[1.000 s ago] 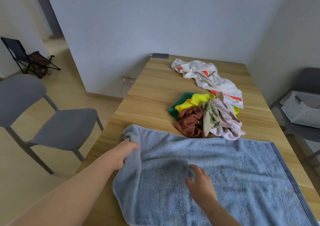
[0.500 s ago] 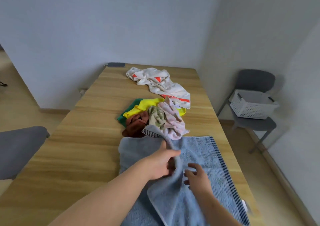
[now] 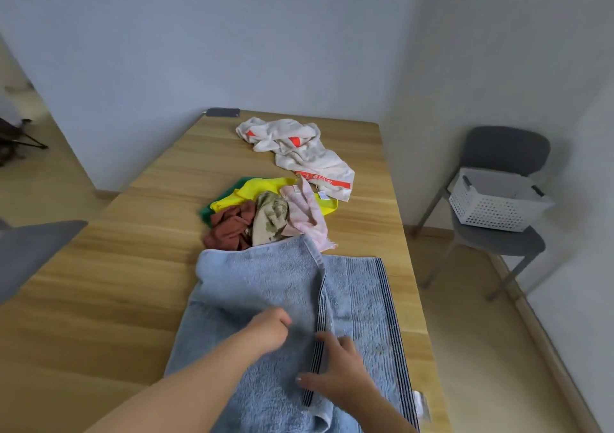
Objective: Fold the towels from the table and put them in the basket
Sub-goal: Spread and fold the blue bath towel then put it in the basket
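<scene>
Blue towel [image 3: 259, 286] lies half-folded on the wooden table [image 3: 99, 299]. Your right hand [image 3: 335, 366] presses its striped hem, fingers spread; your left hand [image 3: 269, 329] curls on the fold, grip unclear. White basket [image 3: 491, 207] sits on a grey chair [image 3: 505, 147], well apart.

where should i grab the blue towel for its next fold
Probably the two far corners of the blue towel, reached from above and drawn toward you. It lies as a long strip running away from you, its striped hem folded over the middle under the right hand.
</scene>
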Demonstrator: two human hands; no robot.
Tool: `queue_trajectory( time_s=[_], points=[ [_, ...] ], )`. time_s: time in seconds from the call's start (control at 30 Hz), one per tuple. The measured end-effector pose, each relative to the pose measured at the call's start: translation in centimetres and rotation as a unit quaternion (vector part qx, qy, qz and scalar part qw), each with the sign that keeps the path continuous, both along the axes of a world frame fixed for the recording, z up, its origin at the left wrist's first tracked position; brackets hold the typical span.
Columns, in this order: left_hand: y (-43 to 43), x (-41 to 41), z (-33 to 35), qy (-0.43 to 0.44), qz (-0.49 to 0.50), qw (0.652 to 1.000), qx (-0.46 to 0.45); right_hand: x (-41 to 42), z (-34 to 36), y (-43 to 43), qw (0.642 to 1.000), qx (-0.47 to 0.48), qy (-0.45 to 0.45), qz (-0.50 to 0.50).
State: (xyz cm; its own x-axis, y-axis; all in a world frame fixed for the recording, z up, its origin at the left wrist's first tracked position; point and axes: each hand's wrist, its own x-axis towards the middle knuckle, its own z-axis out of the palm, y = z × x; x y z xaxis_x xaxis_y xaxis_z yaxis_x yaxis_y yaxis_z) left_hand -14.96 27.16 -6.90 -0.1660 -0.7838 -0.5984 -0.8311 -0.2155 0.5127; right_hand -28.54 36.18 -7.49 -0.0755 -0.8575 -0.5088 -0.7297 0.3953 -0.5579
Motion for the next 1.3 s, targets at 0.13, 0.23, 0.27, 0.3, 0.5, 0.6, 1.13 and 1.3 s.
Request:
queue_trajectory(
  time_s=[0.13, 0.23, 0.27, 0.3, 0.5, 0.6, 1.13, 1.3],
  points=[
    [-0.2, 0.1, -0.7, -0.008, -0.009, 1.0, 0.009, 0.3, -0.6, 0.5, 0.991, 0.018, 0.107, 0.08],
    [-0.3, 0.0, -0.8, -0.018, -0.031, 0.999, 0.003, 0.0, -0.3, 0.1, 0.995, 0.024, 0.085, 0.045],
    [-0.3, 0.0, -1.0, -0.025, -0.039, 0.999, -0.006, -0.1, -0.3, -0.1, 0.996, 0.029, 0.074, 0.028],
    [-0.3, -0.1, -1.0, -0.034, -0.051, 0.998, -0.011, -0.3, -0.3, -0.3, 0.997, 0.032, 0.064, 0.008],
    [-0.8, -1.1, -0.4, -0.07, -0.106, 0.987, -0.099, -1.7, -0.3, 0.3, 0.995, 0.034, 0.08, -0.046],
    [-1.4, -2.8, 0.2, -0.065, -0.128, 0.977, -0.156, -1.9, -0.2, 0.9, 0.996, 0.018, 0.062, -0.058],
    [-4.9, -7.7, -0.6, -0.227, -0.294, 0.925, -0.085, -1.1, 0.0, 1.7, 0.992, 0.049, 0.112, 0.031],
    [-4.4, -7.5, -0.1, -0.128, -0.134, 0.962, -0.201, -0.6, -0.3, 1.3, 0.993, 0.035, 0.104, -0.034]
  ],
)
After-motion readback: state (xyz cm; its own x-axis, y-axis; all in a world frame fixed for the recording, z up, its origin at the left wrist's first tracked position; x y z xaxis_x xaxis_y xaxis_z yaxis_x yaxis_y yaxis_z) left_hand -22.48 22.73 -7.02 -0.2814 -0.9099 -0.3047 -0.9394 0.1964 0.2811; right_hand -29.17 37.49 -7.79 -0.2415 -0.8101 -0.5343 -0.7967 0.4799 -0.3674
